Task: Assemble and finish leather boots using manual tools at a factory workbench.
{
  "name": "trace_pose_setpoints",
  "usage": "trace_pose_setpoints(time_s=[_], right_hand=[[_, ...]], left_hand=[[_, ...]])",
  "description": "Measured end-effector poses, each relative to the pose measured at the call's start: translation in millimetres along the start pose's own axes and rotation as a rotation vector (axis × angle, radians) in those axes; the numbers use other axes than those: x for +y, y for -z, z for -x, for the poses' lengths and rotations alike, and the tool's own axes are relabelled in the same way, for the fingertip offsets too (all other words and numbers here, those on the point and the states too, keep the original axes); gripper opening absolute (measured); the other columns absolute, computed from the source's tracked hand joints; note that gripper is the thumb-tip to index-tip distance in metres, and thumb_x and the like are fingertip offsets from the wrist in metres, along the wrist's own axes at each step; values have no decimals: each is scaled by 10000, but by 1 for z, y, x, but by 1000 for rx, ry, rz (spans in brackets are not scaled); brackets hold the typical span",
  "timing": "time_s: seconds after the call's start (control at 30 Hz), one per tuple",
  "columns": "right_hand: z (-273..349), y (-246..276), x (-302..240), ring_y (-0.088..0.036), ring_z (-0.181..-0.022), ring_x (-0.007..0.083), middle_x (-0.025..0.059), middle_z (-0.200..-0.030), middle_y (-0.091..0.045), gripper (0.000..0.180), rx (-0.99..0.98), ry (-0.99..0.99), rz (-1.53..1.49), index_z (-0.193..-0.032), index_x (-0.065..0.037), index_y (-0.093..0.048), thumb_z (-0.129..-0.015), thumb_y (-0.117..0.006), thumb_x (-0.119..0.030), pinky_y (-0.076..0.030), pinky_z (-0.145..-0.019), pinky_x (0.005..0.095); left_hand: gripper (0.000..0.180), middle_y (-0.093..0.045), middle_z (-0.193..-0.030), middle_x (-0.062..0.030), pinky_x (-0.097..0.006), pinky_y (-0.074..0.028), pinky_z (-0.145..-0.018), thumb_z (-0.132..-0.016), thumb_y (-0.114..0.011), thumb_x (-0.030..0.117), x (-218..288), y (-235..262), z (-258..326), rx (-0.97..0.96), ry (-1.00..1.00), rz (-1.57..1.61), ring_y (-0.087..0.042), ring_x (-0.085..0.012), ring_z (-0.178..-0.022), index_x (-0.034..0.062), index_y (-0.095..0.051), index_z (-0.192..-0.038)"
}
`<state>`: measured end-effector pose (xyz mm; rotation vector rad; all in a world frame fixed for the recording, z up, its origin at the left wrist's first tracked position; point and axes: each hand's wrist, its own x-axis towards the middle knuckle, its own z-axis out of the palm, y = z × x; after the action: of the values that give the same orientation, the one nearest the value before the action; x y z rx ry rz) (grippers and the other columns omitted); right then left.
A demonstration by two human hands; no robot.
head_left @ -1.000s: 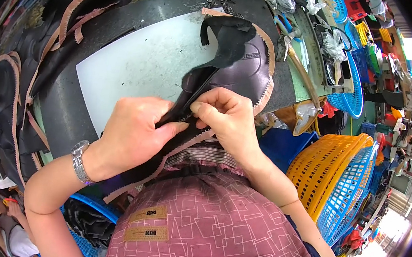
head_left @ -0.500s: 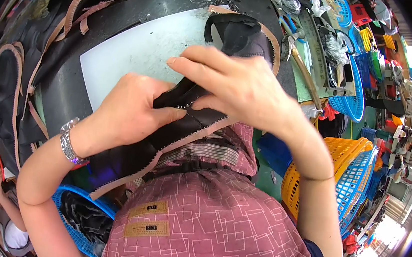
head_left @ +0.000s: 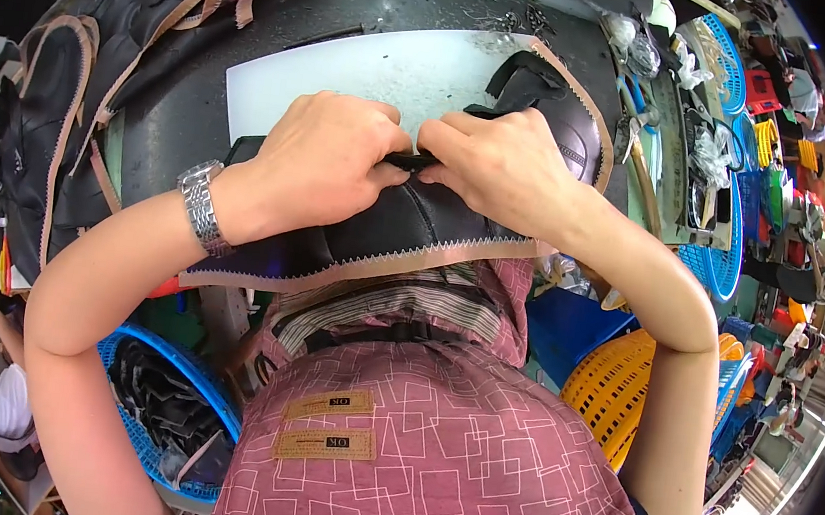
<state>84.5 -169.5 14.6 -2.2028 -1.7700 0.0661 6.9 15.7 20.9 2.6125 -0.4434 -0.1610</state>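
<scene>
The black leather piece (head_left: 375, 231) at the near side of the tabletop (head_left: 176, 97) is now pinched in the fingers of the left hand (head_left: 328, 153) and the right hand (head_left: 504, 167), newly lowered alongside, and so is held two-handed.

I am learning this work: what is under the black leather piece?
A white board shows beyond the black leather piece and seems to continue under it; whatever lies covered there cannot be seen.

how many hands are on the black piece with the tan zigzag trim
2: the left hand and the right hand, side by side, pinching the black piece in front of the white sheet. Some fingertips are hidden.
</scene>
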Motion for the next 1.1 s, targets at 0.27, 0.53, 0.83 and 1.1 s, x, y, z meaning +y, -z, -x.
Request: trace_pose_setpoints(time_s=[0.27, 0.53, 0.83, 1.1], right_hand=[[7, -6, -1, -600, -562, 284, 72, -698, -566, 212, 156, -37, 5, -814, -63, -508, -756, -659, -200, -460, -460, 388], [47, 70, -42, -617, -791, 195, 84, -987, -622, 264, 558, 2, 330, -970, -78, -657, -716, -730, -68, -514, -694, 293], [199, 10, 113, -573, -1058, 363, 226, -1124, -596, 507, 225, -1034, -41, -1268, -58, -476, -768, -560, -66, -439, -908, 395], [137, 85, 82, -452, -601, 50, -13, -679, -500, 339, 718, -1076, -230, -1006, 3, -619, -947, -513, -314, -388, -532, 227]], left_hand=[[200, -607, -749, -140, -414, -457, -619, -709, -701, 175, 1, 10, 2, 57, 81, 93, -592, -347, -724, 39, -602, -817], [201, -482, -664, -48, -294, -385, -433, -602, -634, 50, 36, 76, 0, 490, -569, -482, -490, -170, -498, 52, -594, -799], [228, -564, -858, -42, -243, -407, -525, -690, -603, 124, -14, -13, 39, 286, -646, -755, -548, -143, -706, 73, -626, -911], [421, -594, -1129, -131, -315, -492, -717, -688, -606, 91, -11, -38, 45, 372, -322, -280, -570, -262, -921, 95, -626, -1108]])
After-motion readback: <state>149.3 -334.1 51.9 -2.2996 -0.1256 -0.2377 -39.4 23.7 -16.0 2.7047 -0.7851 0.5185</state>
